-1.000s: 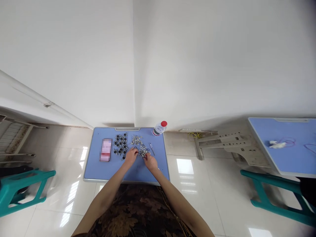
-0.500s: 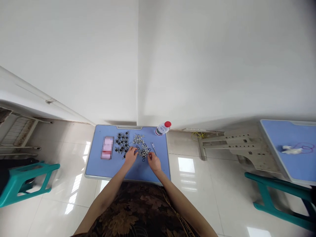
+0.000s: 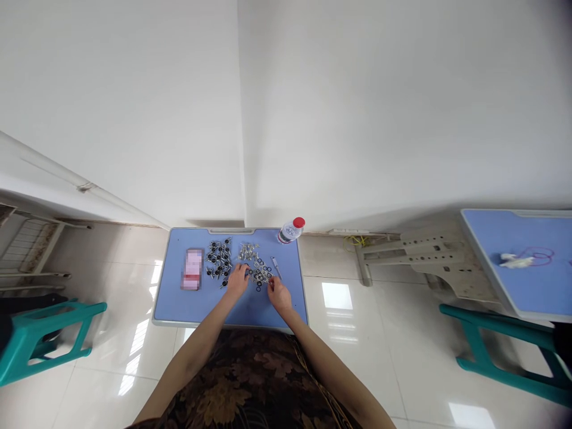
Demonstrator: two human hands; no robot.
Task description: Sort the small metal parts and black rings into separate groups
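My left hand (image 3: 238,281) is at the left edge of a loose pile of black rings and small metal pieces (image 3: 259,275). Its fingers are curled together by the dark rings; whatever is between them is too small to make out. On the pile's right side, my right hand (image 3: 279,294) is closed in a pinch, its fingertips over a tiny piece I cannot name. Behind the pile lie several silver screw-like pieces (image 3: 247,252). Left of my left hand, several silver pieces with round black parts (image 3: 218,258) are spread in a cluster.
On the blue table (image 3: 179,307) lie a blurred pinkish packet (image 3: 192,269) at left and a pen (image 3: 276,267) at right. A red-capped bottle (image 3: 290,231) stands at the back right corner. Green stools (image 3: 53,322) flank the table, and another blue table (image 3: 549,286) is at right.
The view has shifted slightly. My left fingers have moved a little at the ring pile's left edge. My right hand stays pinched at its right side.
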